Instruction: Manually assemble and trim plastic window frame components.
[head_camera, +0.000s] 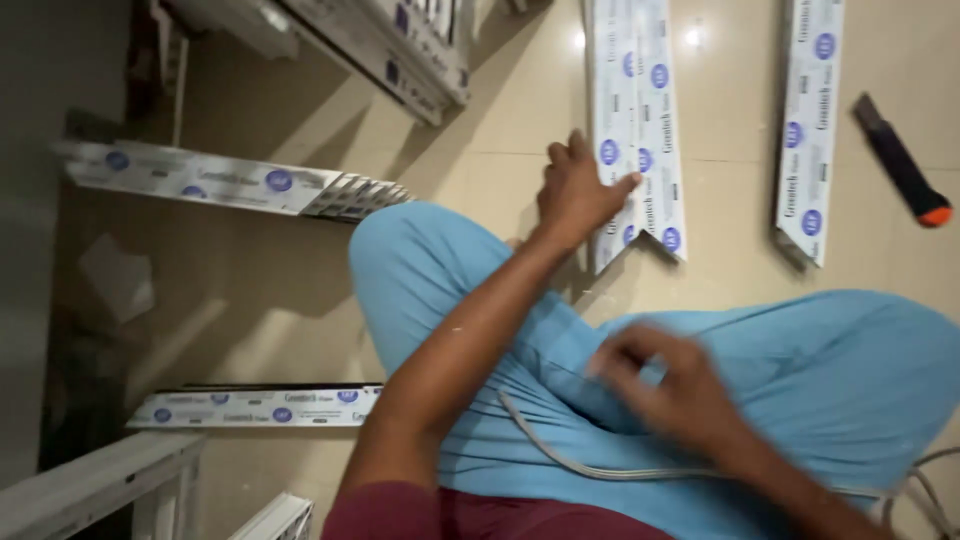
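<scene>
White film-wrapped profile strip (637, 130) is lying lengthwise on the floor (500, 120), running away from the knees; the left hand (580, 190), fingers loosely spread, is pressing its near end. The blurred right hand (665, 385), grip unclear, is hovering farther back.

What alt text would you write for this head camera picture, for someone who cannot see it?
Seen from above, a seated person in light blue trousers rests the left hand on a white plastic strip lying on a tiled floor, while the blurred right hand hovers over the lap. More white strips and a dark utility knife lie nearby.
</scene>
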